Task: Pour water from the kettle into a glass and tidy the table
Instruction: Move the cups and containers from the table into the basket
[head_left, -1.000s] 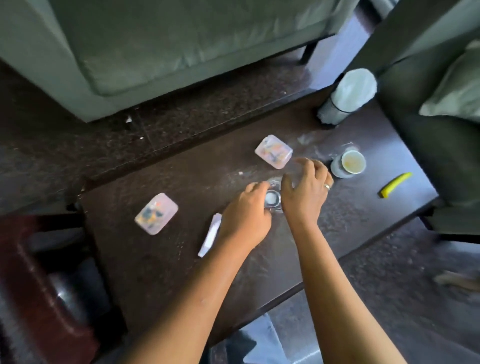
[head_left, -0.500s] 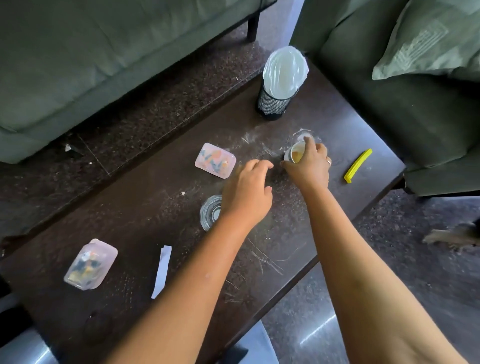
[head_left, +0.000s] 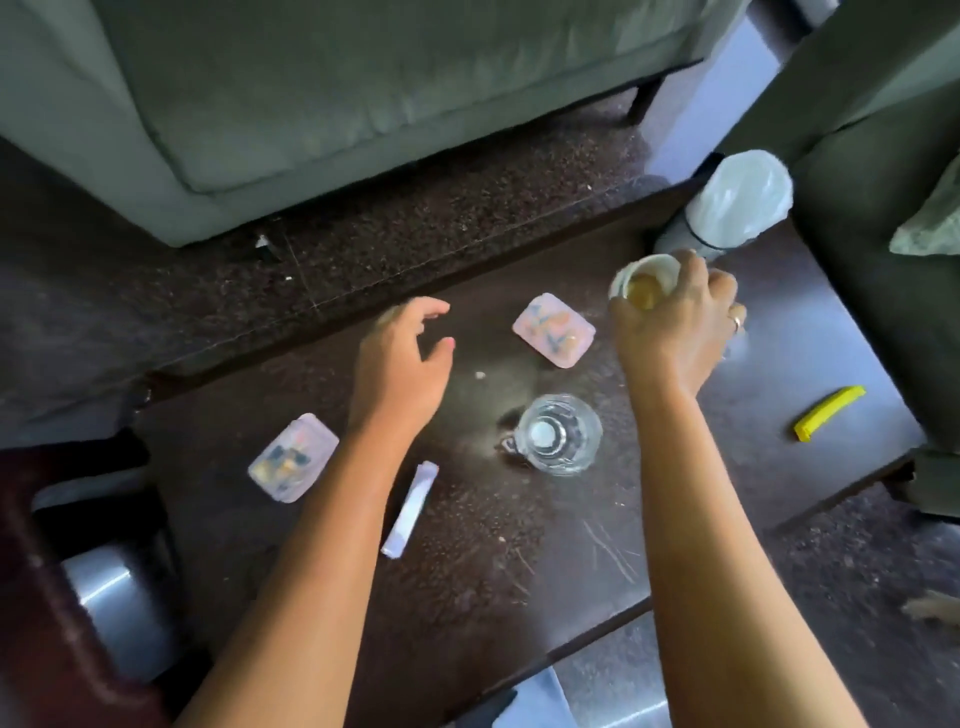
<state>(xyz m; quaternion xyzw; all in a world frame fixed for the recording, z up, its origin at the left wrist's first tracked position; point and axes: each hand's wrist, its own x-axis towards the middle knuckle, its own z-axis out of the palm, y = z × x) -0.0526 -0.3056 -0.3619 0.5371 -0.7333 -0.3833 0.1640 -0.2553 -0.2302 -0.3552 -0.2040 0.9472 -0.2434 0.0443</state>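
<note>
Far left is the edge of a dark red chair (head_left: 47, 561) with a shiny metal thing (head_left: 104, 592) tucked in it, and I can't tell what that is. On the table (head_left: 467, 597), first up is a clear plastic box (head_left: 293, 457) of colourful bits, then a white sachet (head_left: 410, 509) lying flat just beside the left forearm. The left hand (head_left: 400, 364) hovers over the tabletop, fingers loosely spread, holding nothing.

The glass (head_left: 558, 434) stands upright mid-table between the two arms, with nothing touching it. Behind it sits a second plastic box (head_left: 553, 336). The right hand (head_left: 675, 327) is wrapped round a small white cup (head_left: 644, 280) of yellowish liquid, right in front of a mesh bin (head_left: 737, 208) with a white liner. A yellow clip (head_left: 828, 413) lies alone near the right edge.

The tabletop's dark brown, scratched and crumb-dusted. The floor is dark and speckled. There's a grey-green sofa (head_left: 363, 78) across the top and a second sofa (head_left: 883, 156) on the right with a cushion (head_left: 930, 228).
</note>
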